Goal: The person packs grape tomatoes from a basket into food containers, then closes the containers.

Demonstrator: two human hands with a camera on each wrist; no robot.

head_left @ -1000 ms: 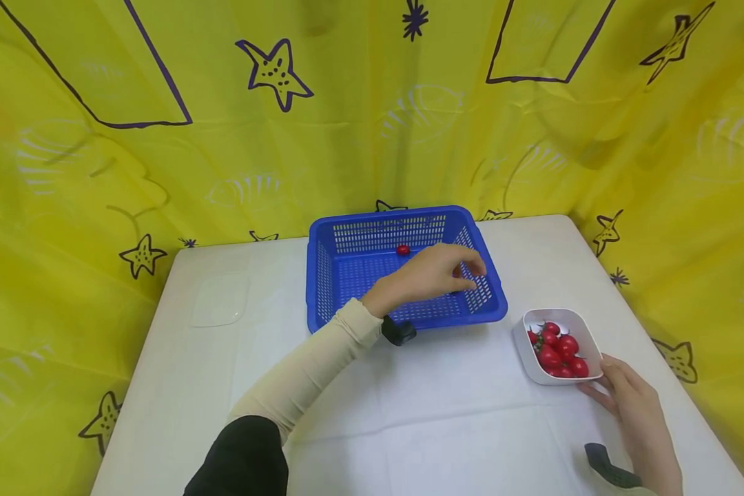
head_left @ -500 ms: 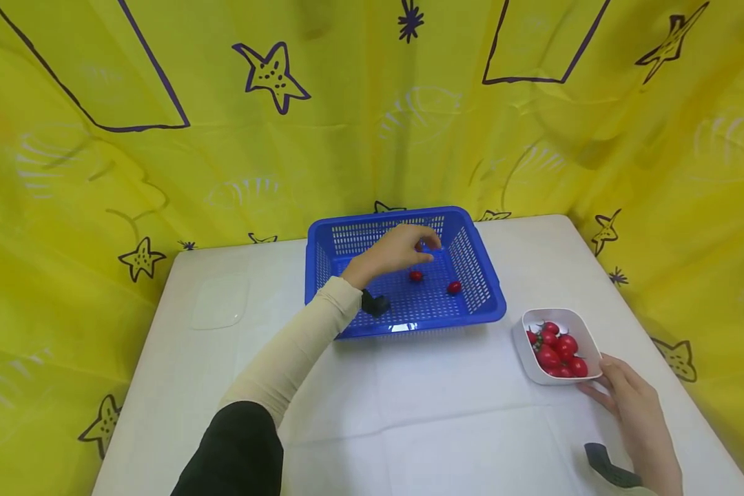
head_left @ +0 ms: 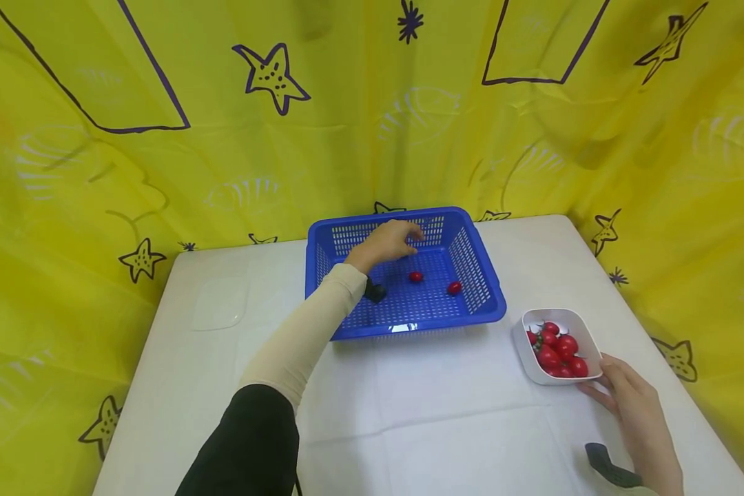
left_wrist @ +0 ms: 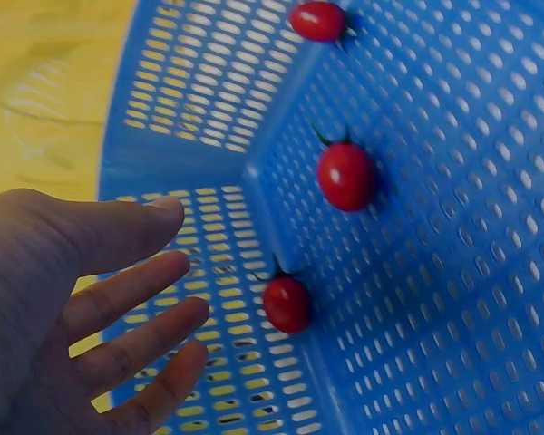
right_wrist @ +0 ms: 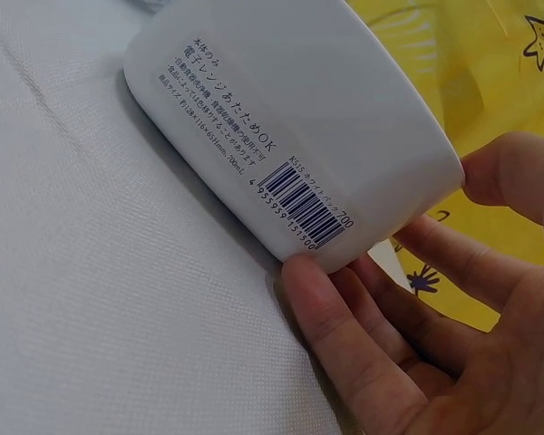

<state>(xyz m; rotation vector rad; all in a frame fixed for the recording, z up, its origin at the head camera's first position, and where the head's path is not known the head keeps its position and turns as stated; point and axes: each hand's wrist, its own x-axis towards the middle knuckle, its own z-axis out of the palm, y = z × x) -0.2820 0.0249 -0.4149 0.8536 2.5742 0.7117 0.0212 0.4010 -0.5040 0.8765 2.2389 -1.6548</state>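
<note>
My left hand (head_left: 389, 241) reaches over the back of a blue plastic basket (head_left: 403, 324), fingers apart and holding nothing. Three cherry tomatoes lie in the basket in the left wrist view: one tomato (left_wrist: 287, 304) close to the fingertips, a middle tomato (left_wrist: 346, 176) and a farther tomato (left_wrist: 318, 21). Only two show in the head view, a tomato (head_left: 416, 276) near the middle and another tomato (head_left: 455, 288) at the right. At the right, my right hand (head_left: 635, 406) grips the near corner of a white container (right_wrist: 254, 118), thumb at its rim and fingertips at its base.
Several cherry tomatoes (head_left: 548, 356) fill the white container. A clear flat lid (head_left: 218, 303) lies on the left of the white table (head_left: 440, 441). A yellow curtain (head_left: 347, 158) with starfish drawings hangs behind and on both sides.
My left hand has moved left from the basket's right side to its back middle, uncovering two tomatoes in the head view. The right hand and the container have stayed in place.
</note>
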